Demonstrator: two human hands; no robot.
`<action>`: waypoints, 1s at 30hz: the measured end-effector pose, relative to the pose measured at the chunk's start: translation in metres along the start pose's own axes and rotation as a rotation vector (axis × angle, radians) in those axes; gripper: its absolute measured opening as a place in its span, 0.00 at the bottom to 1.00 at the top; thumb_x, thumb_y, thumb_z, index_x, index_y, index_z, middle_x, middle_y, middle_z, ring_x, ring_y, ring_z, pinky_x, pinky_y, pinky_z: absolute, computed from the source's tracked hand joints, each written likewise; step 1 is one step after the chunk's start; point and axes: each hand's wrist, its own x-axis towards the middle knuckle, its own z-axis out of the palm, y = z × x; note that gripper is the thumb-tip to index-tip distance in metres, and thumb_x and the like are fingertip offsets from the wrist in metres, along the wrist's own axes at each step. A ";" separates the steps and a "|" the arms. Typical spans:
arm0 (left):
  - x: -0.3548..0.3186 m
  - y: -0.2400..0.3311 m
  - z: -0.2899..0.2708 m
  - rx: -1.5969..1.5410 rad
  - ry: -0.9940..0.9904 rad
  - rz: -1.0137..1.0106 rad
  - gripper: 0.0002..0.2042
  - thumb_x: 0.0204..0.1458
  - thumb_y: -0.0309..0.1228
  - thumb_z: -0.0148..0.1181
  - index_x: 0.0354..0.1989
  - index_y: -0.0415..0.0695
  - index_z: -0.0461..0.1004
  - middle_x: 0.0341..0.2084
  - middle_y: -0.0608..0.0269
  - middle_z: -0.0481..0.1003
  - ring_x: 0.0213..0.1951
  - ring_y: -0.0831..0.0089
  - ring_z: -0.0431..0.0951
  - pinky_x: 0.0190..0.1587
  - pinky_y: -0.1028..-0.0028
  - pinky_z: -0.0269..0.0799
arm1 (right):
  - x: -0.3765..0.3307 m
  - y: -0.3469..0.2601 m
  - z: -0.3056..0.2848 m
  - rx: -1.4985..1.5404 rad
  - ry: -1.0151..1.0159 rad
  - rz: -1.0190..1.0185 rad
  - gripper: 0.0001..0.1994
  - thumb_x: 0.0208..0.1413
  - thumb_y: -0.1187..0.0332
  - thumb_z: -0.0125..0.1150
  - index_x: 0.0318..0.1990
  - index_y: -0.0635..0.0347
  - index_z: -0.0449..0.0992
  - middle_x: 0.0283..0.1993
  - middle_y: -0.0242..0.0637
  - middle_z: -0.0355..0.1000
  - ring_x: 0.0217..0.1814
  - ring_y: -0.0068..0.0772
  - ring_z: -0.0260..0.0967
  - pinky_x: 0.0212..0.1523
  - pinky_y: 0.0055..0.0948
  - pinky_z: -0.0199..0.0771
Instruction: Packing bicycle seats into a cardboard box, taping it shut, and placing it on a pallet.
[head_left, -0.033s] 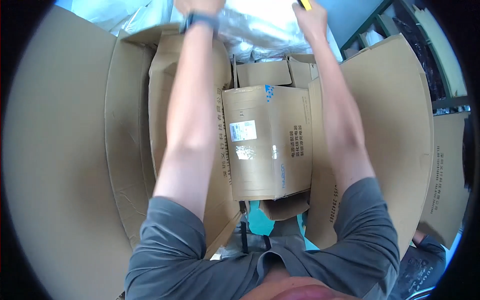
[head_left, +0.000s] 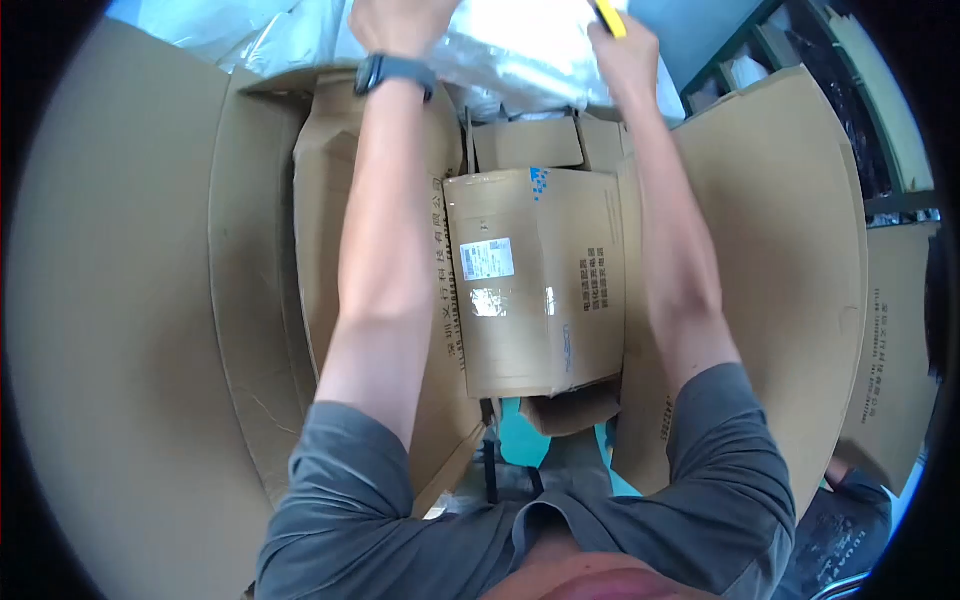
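Note:
Both my arms reach forward over an open cardboard box. My left hand (head_left: 402, 25), with a dark watch (head_left: 395, 75) on its wrist, is at the far edge beside a clear plastic-wrapped white bundle (head_left: 525, 40). Its fingers are cut off by the picture's edge. At the bundle's right side, my right hand (head_left: 630, 60) is closed on a slim yellow tool (head_left: 611, 18); its far end is out of view, so its exact kind does not show. Below and between my forearms lies a taped brown carton (head_left: 510, 340) with a white label (head_left: 487, 259).
Large upright cardboard flaps (head_left: 120, 300) stand on the left, and another tall flap (head_left: 780, 260) on the right. A green-framed rack (head_left: 885, 130) is at the far right. Another person's dark sleeve (head_left: 850, 510) shows at the lower right, below a leaning cardboard sheet (head_left: 890, 330).
Both hands have come slightly nearer to me. More of the left hand, the watch and the yellow tool now shows. The carton stays in place.

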 end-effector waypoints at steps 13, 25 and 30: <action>-0.152 -0.006 0.062 0.088 -0.727 -0.126 0.25 0.56 0.58 0.68 0.41 0.47 0.90 0.33 0.45 0.86 0.37 0.43 0.86 0.42 0.49 0.82 | -0.276 0.064 -0.034 -0.169 0.105 0.135 0.21 0.54 0.82 0.63 0.56 0.72 0.84 0.47 0.54 0.87 0.47 0.47 0.89 0.54 0.35 0.85; -0.177 -0.033 0.048 0.056 -0.825 -0.303 0.35 0.51 0.69 0.65 0.55 0.53 0.89 0.51 0.46 0.86 0.56 0.47 0.86 0.59 0.53 0.80 | -0.276 0.084 -0.056 -0.172 0.121 0.011 0.15 0.51 0.75 0.71 0.49 0.58 0.85 0.38 0.55 0.83 0.43 0.61 0.84 0.45 0.49 0.85; -0.165 -0.020 -0.025 0.184 -0.936 -0.240 0.36 0.51 0.70 0.63 0.58 0.55 0.88 0.54 0.48 0.86 0.59 0.48 0.84 0.62 0.54 0.79 | -0.276 0.026 -0.086 -0.077 0.061 0.324 0.16 0.54 0.74 0.67 0.51 0.61 0.88 0.36 0.52 0.83 0.38 0.48 0.83 0.42 0.41 0.79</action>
